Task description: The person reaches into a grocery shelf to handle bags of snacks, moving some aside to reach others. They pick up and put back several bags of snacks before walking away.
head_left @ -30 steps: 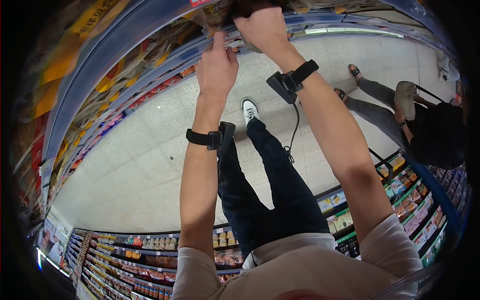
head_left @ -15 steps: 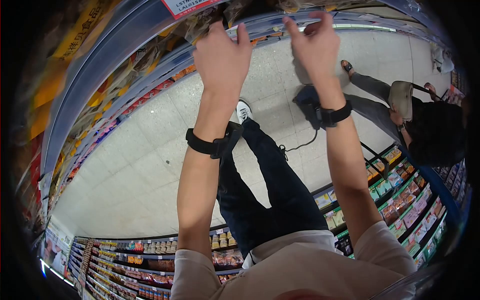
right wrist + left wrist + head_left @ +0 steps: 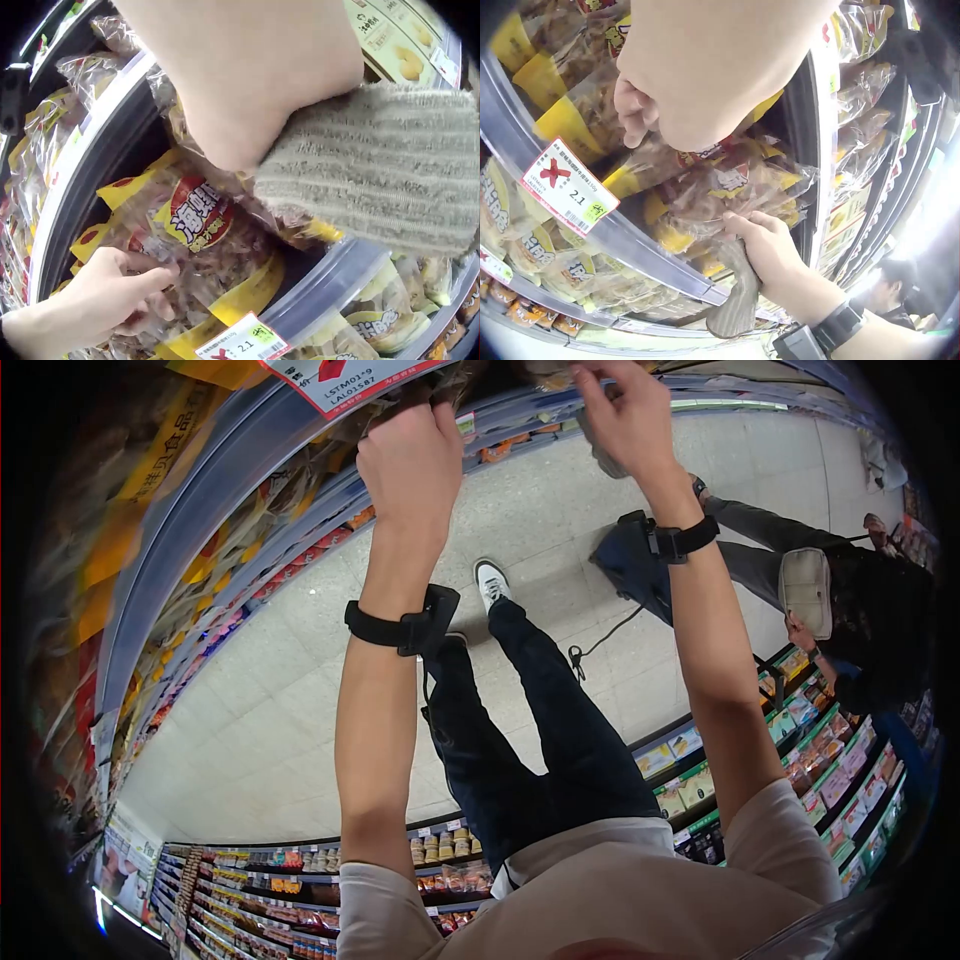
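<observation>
In the right wrist view, my left hand has its fingers curled at the clear plastic of a snack bag with yellow edges and a round red label. From the head, the same hand reaches to the shelf edge. My right hand is to its right, thumb and fingertips together. Seen from the left wrist, the right hand has its fingertips at the crinkled end of a clear bag. A grey ribbed cloth hangs from under its palm.
A price tag sits on the shelf rail. More bags fill the shelf below. Another person with a beige bag stands at the right of the aisle. Stocked shelves line the side behind me.
My right hand came away from the shelf to the right with the cloth, then moved slightly forward. My left hand's extended index finger has curled in, and that hand shifted slightly left.
</observation>
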A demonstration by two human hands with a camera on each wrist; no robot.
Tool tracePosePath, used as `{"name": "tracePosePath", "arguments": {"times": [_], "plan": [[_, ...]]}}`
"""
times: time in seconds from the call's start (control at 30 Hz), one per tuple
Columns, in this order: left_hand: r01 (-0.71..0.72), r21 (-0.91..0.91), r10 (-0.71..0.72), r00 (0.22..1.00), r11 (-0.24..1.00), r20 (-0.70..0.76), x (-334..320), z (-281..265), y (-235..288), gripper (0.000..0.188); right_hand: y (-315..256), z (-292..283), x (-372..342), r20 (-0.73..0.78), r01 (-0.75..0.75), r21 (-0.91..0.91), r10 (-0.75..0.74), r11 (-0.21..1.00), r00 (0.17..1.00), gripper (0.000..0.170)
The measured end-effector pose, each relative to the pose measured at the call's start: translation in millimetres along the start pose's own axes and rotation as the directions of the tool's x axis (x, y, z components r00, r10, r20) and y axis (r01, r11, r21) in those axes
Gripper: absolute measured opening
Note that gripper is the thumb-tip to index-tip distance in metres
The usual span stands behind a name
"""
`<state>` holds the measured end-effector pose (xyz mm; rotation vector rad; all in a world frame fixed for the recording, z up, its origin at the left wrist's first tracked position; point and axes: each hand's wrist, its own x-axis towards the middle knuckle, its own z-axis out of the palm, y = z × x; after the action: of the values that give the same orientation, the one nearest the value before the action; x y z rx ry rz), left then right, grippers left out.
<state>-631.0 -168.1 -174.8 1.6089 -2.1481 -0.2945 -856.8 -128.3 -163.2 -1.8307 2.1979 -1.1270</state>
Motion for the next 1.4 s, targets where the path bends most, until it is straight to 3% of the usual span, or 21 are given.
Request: {"name": "tracePosePath", "arguments": {"times": [0.07,0.1,0.13,0.2,0.33,0.43,0.57,0.63,0.7,0.77,0.93,1.0,1.03,1.07,1.13,1.17,1.2,1.3,1.4], "plan": [[-0.049,-0.097,0.041,0.996,0.994,-0.083,2.7,3.6,-2.2,0.024,-10.5,8.0,-6.2,0.094,0.085,0.235,-0.110,0.968,0.990,0.013],[-0.049,-0.092,0.041,0.996,0.995,-0.085,3.1,3.7,-3.3,0.024,-21.2,12.8,-9.5,0.125,0.029,0.256,-0.063,0.966,0.990,0.017],[-0.044,-0.068,0.039,0.997,0.997,-0.073,3.0,3.7,-3.4,0.023,-24.9,21.7,-10.6,0.123,0.029,0.259,-0.062,0.966,0.990,0.017],[-0.045,-0.047,0.042,0.997,0.998,-0.064,3.2,4.6,-5.0,0.022,-28.2,40.8,-12.5,0.022,0.190,0.208,-0.199,0.960,0.980,0.022],[-0.083,-0.036,0.081,0.995,0.996,-0.061,0.5,3.7,-18.9,0.019,-57.3,64.9,-24.6,-0.006,0.174,0.210,-0.177,0.962,0.984,0.019],[-0.058,-0.048,0.055,0.997,0.997,-0.058,-0.4,1.0,-16.3,0.021,-63.7,72.8,-28.5,0.017,0.038,0.218,-0.043,0.975,0.999,0.018],[0.020,-0.016,-0.020,1.000,1.000,-0.010,0.8,-1.4,-11.1,0.021,-52.7,50.4,-29.2,0.111,-0.041,0.329,0.005,0.944,0.994,0.017],[0.053,-0.010,-0.053,0.998,0.999,0.024,1.1,-3.7,-7.7,0.022,-34.3,21.3,-29.8,0.307,-0.283,0.305,0.188,0.909,0.933,0.022],[0.091,0.006,-0.091,0.994,0.996,0.061,-2.1,-6.7,-5.1,0.024,3.9,11.3,-21.7,0.011,-0.201,0.126,0.201,0.972,0.980,0.025],[0.166,0.069,-0.176,0.967,0.984,0.183,-7.9,-9.8,3.1,0.030,20.5,-6.2,-5.0,-0.140,-0.248,0.029,0.250,0.968,0.958,0.024],[0.144,-0.050,-0.134,0.978,0.988,0.158,-16.2,-14.2,41.4,0.041,22.3,-14.9,31.7,-0.139,-0.308,-0.037,0.300,0.951,0.944,0.025],[0.183,-0.126,-0.159,0.971,0.975,0.178,-7.4,-14.9,47.8,0.051,53.4,-0.8,46.8,-0.098,-0.147,-0.055,0.141,0.988,0.985,0.024],[0.180,-0.127,-0.156,0.971,0.975,0.179,-2.4,-16.7,50.8,0.051,58.0,-1.1,46.5,-0.070,0.025,-0.052,-0.028,0.998,0.997,0.022],[0.172,-0.120,-0.146,0.968,0.978,0.203,3.3,-19.0,53.1,0.051,61.0,1.4,42.0,-0.072,0.023,-0.054,-0.027,0.998,0.997,0.022],[0.162,-0.114,-0.133,0.966,0.980,0.223,10.1,-14.7,54.1,0.053,43.4,5.0,32.5,0.069,0.018,-0.140,-0.009,0.990,0.998,0.019],[0.108,-0.099,-0.093,0.985,0.989,0.145,11.4,-8.8,52.2,0.054,28.7,7.1,27.9,0.080,-0.021,-0.023,0.023,1.000,0.997,0.019],[0.056,-0.080,-0.051,0.997,0.995,0.066,12.2,-5.2,51.0,0.057,16.2,13.1,24.9,0.077,-0.021,-0.023,0.022,1.000,0.997,0.019],[0.060,-0.059,-0.054,0.995,0.996,0.089,12.3,-5.1,52.6,0.054,12.1,31.6,16.5,0.019,-0.014,0.031,0.014,0.999,1.000,0.019],[0.082,-0.084,-0.074,0.994,0.993,0.085,10.8,-3.9,53.7,0.052,30.9,39.0,15.0,0.080,0.016,-0.128,-0.006,0.992,0.997,0.025]]}}
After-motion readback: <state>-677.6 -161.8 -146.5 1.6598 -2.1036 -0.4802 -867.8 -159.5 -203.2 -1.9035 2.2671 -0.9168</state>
